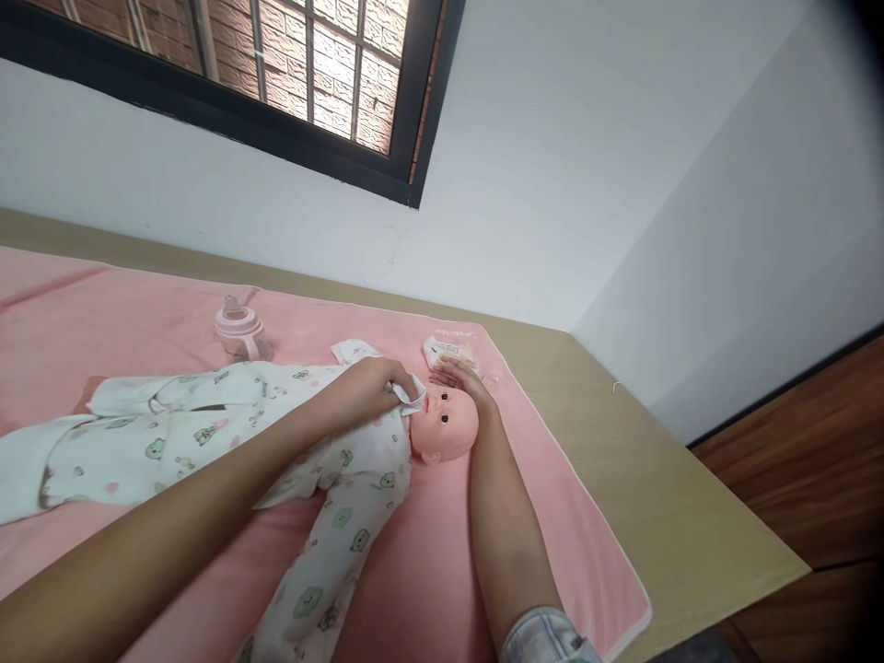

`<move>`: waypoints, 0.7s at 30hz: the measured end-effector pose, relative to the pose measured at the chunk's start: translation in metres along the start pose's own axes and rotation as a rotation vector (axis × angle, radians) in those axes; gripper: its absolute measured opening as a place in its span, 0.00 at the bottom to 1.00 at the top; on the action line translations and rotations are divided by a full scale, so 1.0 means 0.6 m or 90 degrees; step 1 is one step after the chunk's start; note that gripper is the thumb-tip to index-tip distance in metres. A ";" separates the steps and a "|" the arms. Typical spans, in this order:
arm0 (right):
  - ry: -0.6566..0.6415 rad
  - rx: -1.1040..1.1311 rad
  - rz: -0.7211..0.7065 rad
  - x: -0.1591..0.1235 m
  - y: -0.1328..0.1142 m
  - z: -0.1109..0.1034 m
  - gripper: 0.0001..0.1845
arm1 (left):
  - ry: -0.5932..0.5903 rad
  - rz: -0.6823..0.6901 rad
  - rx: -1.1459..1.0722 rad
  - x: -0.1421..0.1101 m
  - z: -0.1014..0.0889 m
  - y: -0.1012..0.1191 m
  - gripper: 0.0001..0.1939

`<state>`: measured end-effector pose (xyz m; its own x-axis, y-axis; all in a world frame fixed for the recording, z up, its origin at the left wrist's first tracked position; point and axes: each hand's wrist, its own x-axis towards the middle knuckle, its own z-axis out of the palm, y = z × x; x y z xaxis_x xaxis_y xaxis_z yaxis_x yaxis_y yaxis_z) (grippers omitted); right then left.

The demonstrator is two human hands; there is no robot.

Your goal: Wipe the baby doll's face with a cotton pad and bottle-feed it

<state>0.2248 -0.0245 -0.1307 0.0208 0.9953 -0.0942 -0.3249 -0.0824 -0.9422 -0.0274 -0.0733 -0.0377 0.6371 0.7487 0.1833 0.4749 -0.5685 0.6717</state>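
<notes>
A baby doll [447, 433] lies on its back, head to the right, dressed in a white patterned outfit [207, 424]. My left hand [369, 394] is over the doll's upper chest, its fingers pinching a white cloth [412, 396] by the mouth and chin. Whether that cloth is the outfit's collar or a separate piece, I cannot tell. My right hand [464, 379] curves along the far side and top of the doll's head, fingers stretched out. Just beyond those fingers lies a white soft packet [446, 350] with print on it, partly covered.
A pink-lidded baby bottle with a handle [240, 330] stands beyond the doll's body. Under everything is a pink mat [428, 552] on a tan table [587, 396]. A white wall with a barred window [331, 74] rises behind; brown wood [808, 460] is at right.
</notes>
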 end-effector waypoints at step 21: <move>0.009 0.029 0.014 -0.018 -0.014 0.015 0.10 | 0.074 0.039 0.057 0.007 0.011 -0.020 0.14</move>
<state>0.2190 -0.0340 -0.1190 0.0268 0.9924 -0.1201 -0.3675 -0.1019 -0.9244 -0.0265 -0.0655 -0.0496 0.5942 0.7435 0.3068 0.4930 -0.6380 0.5916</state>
